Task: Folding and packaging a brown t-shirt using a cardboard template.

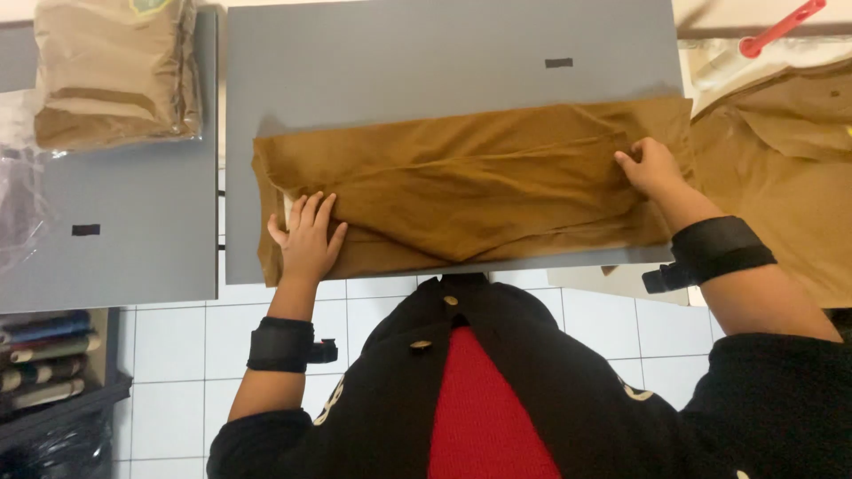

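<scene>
The left hand point(306, 238) lies open and flat on the near left end of the brown cloth point(470, 195), which is folded across the grey board point(444, 62). At the cloth's right end the right hand point(652, 168) pinches a fold. The cloth seems soft, light and limp, so it is best held at the two ends.

Brown garment point(461, 191) lies folded into a long, wrinkled band across the near edge of the grey board point(426, 62).
</scene>
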